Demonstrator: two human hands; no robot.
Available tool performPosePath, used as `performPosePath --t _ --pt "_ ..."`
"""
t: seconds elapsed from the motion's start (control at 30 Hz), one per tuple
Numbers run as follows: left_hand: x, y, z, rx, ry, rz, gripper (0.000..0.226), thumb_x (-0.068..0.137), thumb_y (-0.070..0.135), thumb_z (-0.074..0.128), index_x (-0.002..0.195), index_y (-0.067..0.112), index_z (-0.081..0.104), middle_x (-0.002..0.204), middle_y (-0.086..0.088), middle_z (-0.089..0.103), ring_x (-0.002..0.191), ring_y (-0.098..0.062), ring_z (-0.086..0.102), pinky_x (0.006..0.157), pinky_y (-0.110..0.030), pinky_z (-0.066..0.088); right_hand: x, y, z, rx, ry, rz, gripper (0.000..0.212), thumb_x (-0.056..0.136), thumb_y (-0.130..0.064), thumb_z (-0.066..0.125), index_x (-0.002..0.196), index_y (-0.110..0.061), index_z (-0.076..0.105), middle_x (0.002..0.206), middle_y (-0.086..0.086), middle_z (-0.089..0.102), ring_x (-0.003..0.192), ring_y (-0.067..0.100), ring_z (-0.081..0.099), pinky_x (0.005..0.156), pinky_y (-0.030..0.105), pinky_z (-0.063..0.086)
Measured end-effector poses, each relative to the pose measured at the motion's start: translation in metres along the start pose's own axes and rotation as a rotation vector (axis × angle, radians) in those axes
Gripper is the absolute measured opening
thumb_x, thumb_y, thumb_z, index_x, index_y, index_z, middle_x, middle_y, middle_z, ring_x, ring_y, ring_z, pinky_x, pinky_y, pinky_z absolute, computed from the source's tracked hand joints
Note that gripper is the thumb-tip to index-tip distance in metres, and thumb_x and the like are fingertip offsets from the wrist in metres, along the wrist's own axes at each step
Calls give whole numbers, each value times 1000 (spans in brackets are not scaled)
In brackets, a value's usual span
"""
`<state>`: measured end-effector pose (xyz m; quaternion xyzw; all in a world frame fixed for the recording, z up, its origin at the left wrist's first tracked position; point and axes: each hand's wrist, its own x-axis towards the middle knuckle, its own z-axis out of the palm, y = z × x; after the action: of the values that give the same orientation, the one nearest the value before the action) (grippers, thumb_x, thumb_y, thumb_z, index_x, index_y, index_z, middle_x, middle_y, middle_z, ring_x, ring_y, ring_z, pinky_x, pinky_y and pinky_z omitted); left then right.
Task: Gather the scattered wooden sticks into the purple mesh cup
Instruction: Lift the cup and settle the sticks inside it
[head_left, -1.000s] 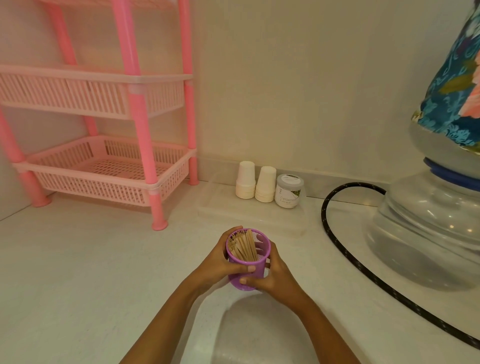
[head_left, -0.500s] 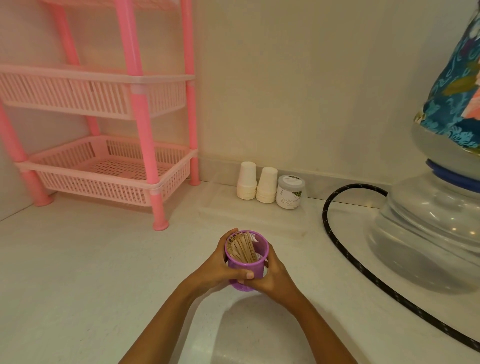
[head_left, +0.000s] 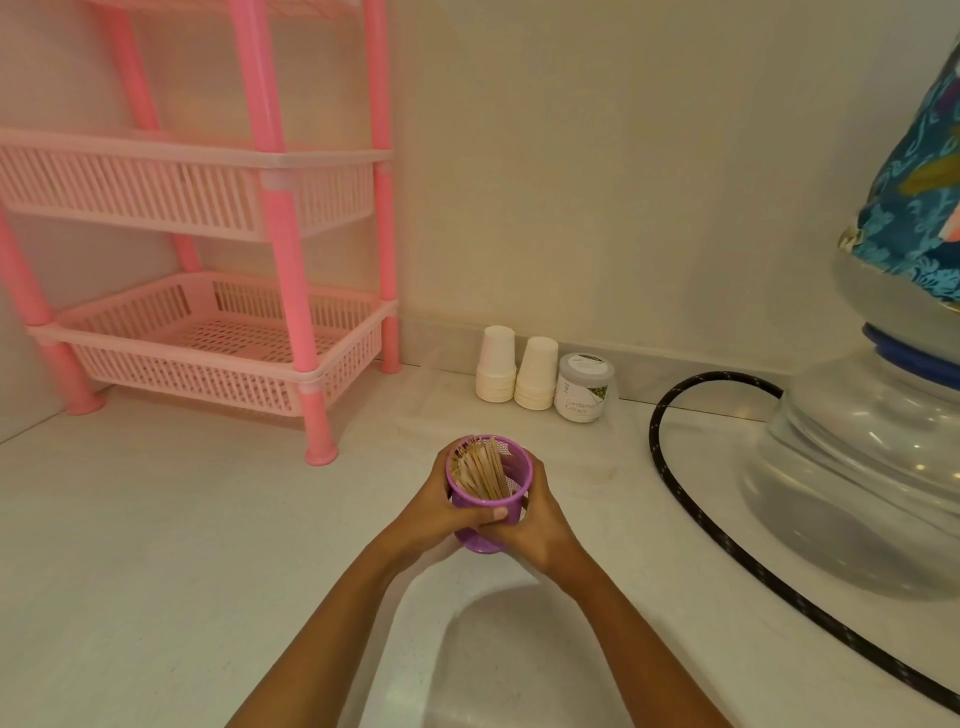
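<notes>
The purple mesh cup (head_left: 511, 506) stands upright in the middle of the white counter, a bundle of wooden sticks (head_left: 480, 472) leaning inside it toward its left wall. My left hand (head_left: 441, 512) wraps round the cup's left side, thumb across its front. My right hand (head_left: 535, 525) grips the cup's right side and lower front. The cup's base is partly hidden by my fingers. No loose sticks show on the counter.
A pink plastic basket rack (head_left: 291, 291) stands at the back left. Two stacks of paper cups (head_left: 514, 371) and a small white jar (head_left: 583, 387) line the back wall. A black hose (head_left: 670, 483) curves past a large clear water bottle (head_left: 862, 483) on the right.
Both hands have kept their grip on the cup, which has shifted slightly and sits a little lower between them. The sticks stay inside.
</notes>
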<state>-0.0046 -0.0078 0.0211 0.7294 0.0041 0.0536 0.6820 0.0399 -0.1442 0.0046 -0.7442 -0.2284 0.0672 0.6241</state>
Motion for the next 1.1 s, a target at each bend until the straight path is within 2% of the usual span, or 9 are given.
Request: performPosePath --t 0.13,0.23,0.37,0.53,0.6,0.67,0.7,0.87,1.1 --pt "-2 -9 0 -21 -45 -43 86 67 3 81 131 32 31 122 15 50 108 -6 54 68 -8 51 -7 8 9 47 95 40 88 64 -22 79 136 -27 28 136 -4 42 124 15 45 102 33 45" --pt "-3 -15 1 -56 -36 -66 83 69 -1 78 130 31 32 118 17 49 103 -7 54 63 -9 52 -13 13 3 -41 -14 72 107 62 -14 83 141 -37 13 136 -14 36 123 6 42 101 27 41" --pt "-1 -19 2 -76 -16 -67 78 71 -1 77 130 28 35 117 15 52 101 -8 56 62 -9 52 -12 15 -5 -72 -64 65 100 62 -15 83 137 -40 21 132 -10 50 111 8 57 90 21 50" --pt "10 -16 -1 -49 23 -42 73 70 8 80 125 34 39 118 16 53 104 -5 56 65 -7 51 -9 1 12 -44 70 -124 131 24 -73 80 133 -20 30 128 3 45 116 18 47 99 35 47" --pt "16 -11 -7 -3 28 -42 79 66 16 82 130 32 37 123 12 52 109 -7 54 70 -9 52 1 11 5 -3 318 -132 125 31 -47 92 137 -24 29 126 3 46 117 23 48 82 20 54" --pt "25 -3 -13 30 24 -36 88 60 24 84 133 30 36 127 10 51 115 -10 51 78 -13 50 11 -2 -1 2 0 -174 99 53 -22 91 130 -38 31 124 -10 47 121 17 49 81 12 50" --pt "29 2 -16 38 21 -28 90 57 26 84 134 29 37 128 9 51 116 -12 51 82 -15 49 22 -5 2 -48 -4 -88 90 59 -18 88 126 -42 33 123 -17 47 119 10 49 82 11 48" --pt "55 29 -30 66 3 31 93 56 29 83 137 21 38 133 0 53 122 -19 51 99 -35 49 58 -29 -10 25 -49 -47 80 66 -15 83 127 -38 37 117 -29 48 103 -14 51 71 3 48" --pt "102 50 -56 98 9 62 83 63 22 83 135 22 42 130 2 55 119 -16 53 92 -26 50 113 -50 -9 -39 -25 -78 77 65 -14 83 128 -29 39 113 -22 49 104 1 52 80 13 46"
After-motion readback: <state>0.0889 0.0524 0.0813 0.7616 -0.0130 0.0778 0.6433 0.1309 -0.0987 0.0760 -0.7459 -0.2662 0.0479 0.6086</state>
